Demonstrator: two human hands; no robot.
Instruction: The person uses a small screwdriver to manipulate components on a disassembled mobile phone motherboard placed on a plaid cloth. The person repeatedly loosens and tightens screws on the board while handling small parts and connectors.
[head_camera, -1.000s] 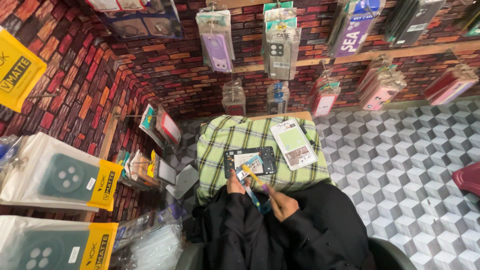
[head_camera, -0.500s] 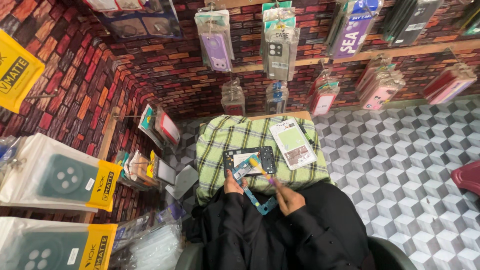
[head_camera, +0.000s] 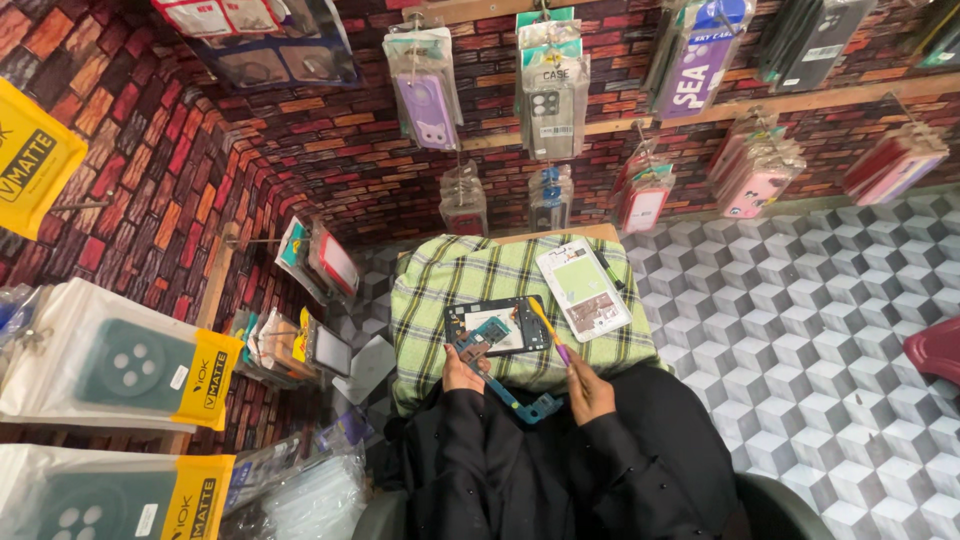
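An opened phone body (head_camera: 497, 326) with its dark inside showing lies on a green checked cloth (head_camera: 430, 300) over a small table. My left hand (head_camera: 463, 372) rests at the phone's near left corner and touches a blue part (head_camera: 505, 390) that runs from the phone toward my lap. My right hand (head_camera: 588, 388) grips a thin yellow tool with a purple handle (head_camera: 546, 327), its tip over the phone's right side. A white phone back panel (head_camera: 583, 287) lies on the cloth to the right of the phone.
Packaged phone cases (head_camera: 552, 88) hang on the brick-pattern wall (head_camera: 330, 150) ahead and to the left. More packets (head_camera: 125, 365) fill the left shelf. Grey cube-pattern floor (head_camera: 800, 300) lies to the right, with a dark red object (head_camera: 935, 350) at its edge.
My right hand has moved the yellow tool up from my lap toward the phone's right side. The blue part now hangs lower, toward my lap.
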